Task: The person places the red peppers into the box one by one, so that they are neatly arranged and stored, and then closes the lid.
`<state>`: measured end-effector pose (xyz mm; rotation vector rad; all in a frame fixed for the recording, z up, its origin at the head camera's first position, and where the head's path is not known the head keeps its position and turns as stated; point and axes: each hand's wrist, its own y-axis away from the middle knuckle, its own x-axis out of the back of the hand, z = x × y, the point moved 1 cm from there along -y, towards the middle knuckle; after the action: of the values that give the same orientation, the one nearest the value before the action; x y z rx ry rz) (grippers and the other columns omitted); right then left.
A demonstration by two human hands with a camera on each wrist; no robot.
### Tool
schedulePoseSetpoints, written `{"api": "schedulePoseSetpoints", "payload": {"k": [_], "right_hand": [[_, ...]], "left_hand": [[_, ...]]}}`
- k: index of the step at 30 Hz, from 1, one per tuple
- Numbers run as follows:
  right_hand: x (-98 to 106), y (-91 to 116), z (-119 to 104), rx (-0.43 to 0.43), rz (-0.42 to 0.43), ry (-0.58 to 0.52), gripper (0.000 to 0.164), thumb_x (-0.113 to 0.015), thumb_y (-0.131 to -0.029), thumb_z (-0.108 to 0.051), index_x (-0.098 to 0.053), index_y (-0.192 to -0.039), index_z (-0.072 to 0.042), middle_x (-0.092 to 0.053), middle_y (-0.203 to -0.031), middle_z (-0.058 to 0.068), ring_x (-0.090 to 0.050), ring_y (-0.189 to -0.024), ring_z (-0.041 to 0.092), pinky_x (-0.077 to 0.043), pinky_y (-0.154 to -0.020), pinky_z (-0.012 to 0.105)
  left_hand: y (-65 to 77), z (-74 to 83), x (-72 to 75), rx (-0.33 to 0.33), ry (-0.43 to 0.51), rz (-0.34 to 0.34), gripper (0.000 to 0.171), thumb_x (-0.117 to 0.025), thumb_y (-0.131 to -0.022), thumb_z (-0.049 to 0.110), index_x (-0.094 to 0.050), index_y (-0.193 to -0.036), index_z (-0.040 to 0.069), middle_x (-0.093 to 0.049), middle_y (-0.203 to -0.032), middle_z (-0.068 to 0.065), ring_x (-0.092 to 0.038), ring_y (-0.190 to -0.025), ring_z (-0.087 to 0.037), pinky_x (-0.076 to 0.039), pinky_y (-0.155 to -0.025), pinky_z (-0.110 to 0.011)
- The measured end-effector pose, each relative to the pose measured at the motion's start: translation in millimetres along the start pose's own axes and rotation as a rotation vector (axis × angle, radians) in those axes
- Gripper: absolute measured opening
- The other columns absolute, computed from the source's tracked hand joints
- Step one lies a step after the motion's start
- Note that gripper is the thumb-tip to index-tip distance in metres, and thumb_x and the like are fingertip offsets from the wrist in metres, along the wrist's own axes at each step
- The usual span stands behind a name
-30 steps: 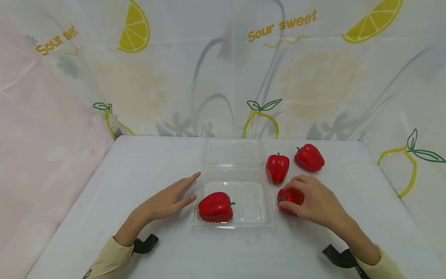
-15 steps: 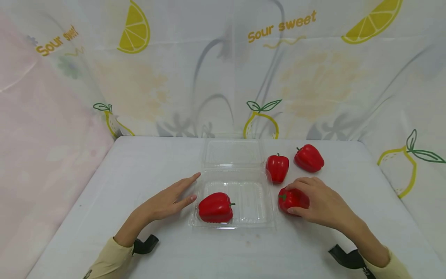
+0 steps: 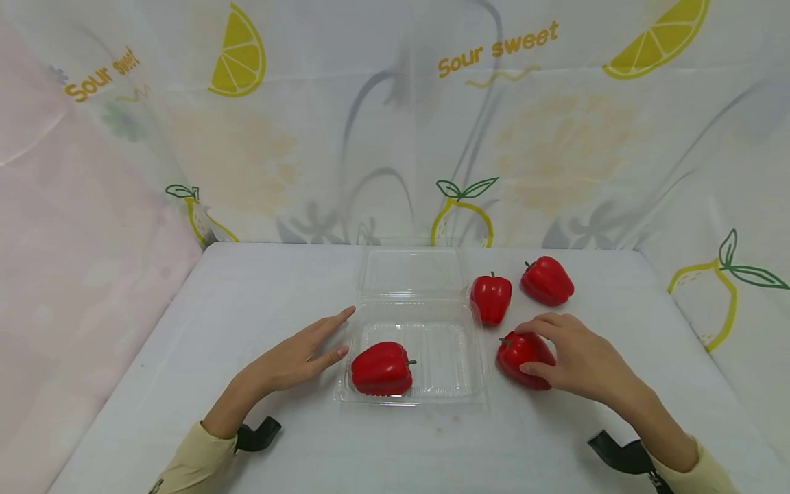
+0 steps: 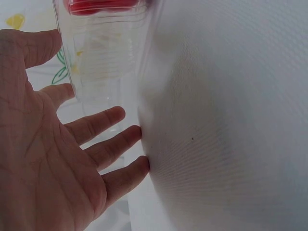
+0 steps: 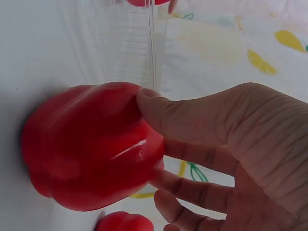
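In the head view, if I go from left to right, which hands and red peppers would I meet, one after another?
Left hand, pepper inside the clear container, pepper by the container's far right corner, held pepper, right hand. The farthest pepper overlaps the last two sideways, so I leave it out.

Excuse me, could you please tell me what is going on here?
A person's right hand grips a red pepper between thumb and fingers, to the right of a clear plastic container. The left hand is spread at the container's left edge. The container's lid is open, and one pepper already inside lies on its side. A third pepper and a fourth pepper are outside the container, farther back on the white table.
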<state>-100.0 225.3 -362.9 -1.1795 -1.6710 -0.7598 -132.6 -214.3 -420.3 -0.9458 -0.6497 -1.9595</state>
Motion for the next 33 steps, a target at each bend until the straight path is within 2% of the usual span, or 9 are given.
{"api": "schedulePoseSetpoints", "payload": {"k": [9, 14, 20, 28, 33], "right_hand": [[-4, -3, 6, -0.072, 0.063, 0.013, 0.049, -0.090, -0.068, -0.036, -0.072, -0.108, -0.014, -0.064, -0.103, 0.008, -0.056, -0.096, 0.029, -0.057, -0.061, 0.041], [-4, -5, 11, -0.112, 0.094, 0.017, 0.047, -0.089, -0.069, -0.040, -0.071, -0.100, -0.011, -0.060, -0.089, 0.004, -0.054, -0.084, 0.024, -0.053, -0.056, 0.034], [-3, -6, 14, -0.140, 0.124, 0.021, 0.044, -0.089, -0.068, -0.044, -0.069, -0.091, -0.012, -0.057, -0.082, 0.003, -0.053, -0.076, 0.021, -0.048, -0.053, 0.029], [-1, -5, 14, -0.177, 0.184, 0.094, 0.041, -0.087, -0.069, -0.047, -0.070, -0.083, -0.012, -0.061, -0.083, 0.007, -0.055, -0.081, 0.029, -0.054, -0.053, 0.039], [0, -5, 14, -0.169, 0.218, 0.135, 0.038, -0.088, -0.068, -0.044, -0.069, -0.075, -0.013, -0.063, -0.082, 0.010, -0.055, -0.079, 0.031, -0.054, -0.052, 0.040]], "left_hand": [[0.5, 0.2, 0.1, 0.003, -0.002, 0.001, 0.072, -0.056, -0.096, 0.048, -0.021, -0.157, 0.036, -0.033, -0.157, 0.000, -0.033, -0.142, -0.027, -0.036, -0.105, -0.061], [0.8, 0.0, 0.4, -0.002, -0.004, 0.006, 0.071, -0.056, -0.096, 0.048, -0.021, -0.157, 0.037, -0.033, -0.157, 0.001, -0.033, -0.142, -0.026, -0.035, -0.106, -0.060], [0.6, 0.7, 0.4, -0.004, -0.006, 0.008, 0.071, -0.056, -0.096, 0.048, -0.022, -0.157, 0.035, -0.033, -0.157, 0.001, -0.034, -0.142, -0.027, -0.035, -0.106, -0.060], [1.2, 1.4, 0.9, -0.002, -0.007, 0.003, 0.071, -0.056, -0.097, 0.047, -0.021, -0.158, 0.036, -0.033, -0.157, 0.000, -0.034, -0.142, -0.026, -0.034, -0.107, -0.060], [0.3, 0.9, 0.4, -0.003, -0.005, 0.004, 0.071, -0.056, -0.097, 0.047, -0.022, -0.158, 0.035, -0.033, -0.157, 0.001, -0.034, -0.142, -0.026, -0.034, -0.107, -0.060]]}}
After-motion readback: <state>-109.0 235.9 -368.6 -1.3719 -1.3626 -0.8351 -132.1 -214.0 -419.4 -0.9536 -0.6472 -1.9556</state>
